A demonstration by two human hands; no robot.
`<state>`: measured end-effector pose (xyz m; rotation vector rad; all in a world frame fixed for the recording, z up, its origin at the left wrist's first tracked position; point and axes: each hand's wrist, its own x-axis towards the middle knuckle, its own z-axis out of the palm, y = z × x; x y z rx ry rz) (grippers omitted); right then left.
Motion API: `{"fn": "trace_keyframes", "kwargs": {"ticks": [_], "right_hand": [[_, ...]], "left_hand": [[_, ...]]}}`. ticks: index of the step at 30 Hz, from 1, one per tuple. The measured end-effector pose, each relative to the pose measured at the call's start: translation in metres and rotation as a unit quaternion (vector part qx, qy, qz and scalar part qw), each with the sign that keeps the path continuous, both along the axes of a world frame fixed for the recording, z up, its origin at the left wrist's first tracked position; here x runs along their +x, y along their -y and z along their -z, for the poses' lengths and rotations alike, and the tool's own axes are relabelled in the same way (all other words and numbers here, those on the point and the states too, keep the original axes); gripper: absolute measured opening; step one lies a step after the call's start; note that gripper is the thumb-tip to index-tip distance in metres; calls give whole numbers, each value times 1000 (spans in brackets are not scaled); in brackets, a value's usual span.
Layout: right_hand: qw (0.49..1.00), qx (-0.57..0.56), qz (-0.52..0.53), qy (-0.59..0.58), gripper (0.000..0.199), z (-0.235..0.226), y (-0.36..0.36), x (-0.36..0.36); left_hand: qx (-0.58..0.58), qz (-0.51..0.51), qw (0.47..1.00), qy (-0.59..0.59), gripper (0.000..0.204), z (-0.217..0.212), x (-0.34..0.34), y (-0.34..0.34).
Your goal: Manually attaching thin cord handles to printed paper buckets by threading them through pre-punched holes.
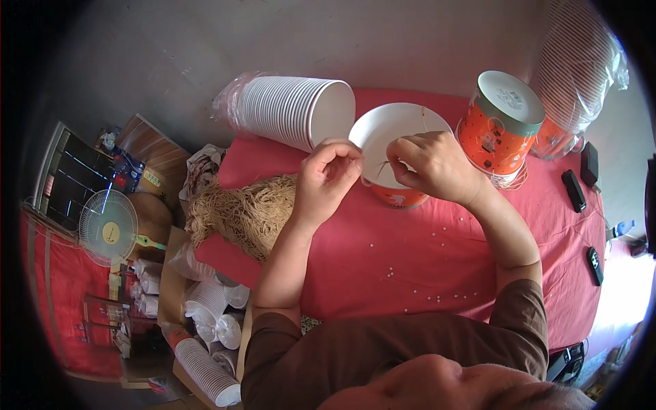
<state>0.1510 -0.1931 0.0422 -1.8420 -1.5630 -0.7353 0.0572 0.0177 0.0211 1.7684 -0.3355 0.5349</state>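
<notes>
A white-lined paper bucket (pixel 372 126) with an orange outside stands on the red cloth, its mouth facing up. At its left rim my left hand (pixel 331 176) is closed in a pinch; whatever the fingertips hold is too small to make out. Over the bucket's right side my right hand (pixel 441 164) is closed, with a bit of thin tan string (pixel 383 164) at its fingertips. Another thin strand hangs at the far rim. Left of my left forearm lies a big tangled heap of tan string (pixel 249 212).
A stack of white buckets (pixel 280 109) lies on its side at the back. Upside-down orange buckets (pixel 495 140) stand at right, beside a tall wrapped stack (pixel 574 68). Small white beads (pixel 391 271) dot the red cloth (pixel 348 273). A carton with wrapped cups (pixel 208 304) is at lower left, near a fan (pixel 109 232).
</notes>
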Motion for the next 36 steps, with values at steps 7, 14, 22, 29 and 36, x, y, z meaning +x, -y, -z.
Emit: {"fn": "trace_keyframes", "kwargs": {"ticks": [7, 14, 22, 29, 36], "right_hand": [[999, -13, -30, 42, 19, -1, -1, -8], [999, -22, -37, 32, 19, -4, 0, -12], [997, -21, -8, 74, 18, -9, 6, -11], [998, 8, 24, 53, 16, -21, 21, -2], [995, 31, 78, 54, 11, -27, 30, 8]], "left_hand": [[156, -39, 983, 87, 13, -10, -6, 20], [111, -19, 994, 11, 10, -9, -8, 18], [195, -42, 977, 68, 8, -8, -6, 14], [187, -54, 980, 48, 10, -2, -8, 7], [208, -65, 975, 34, 9, 0, -11, 7]]}}
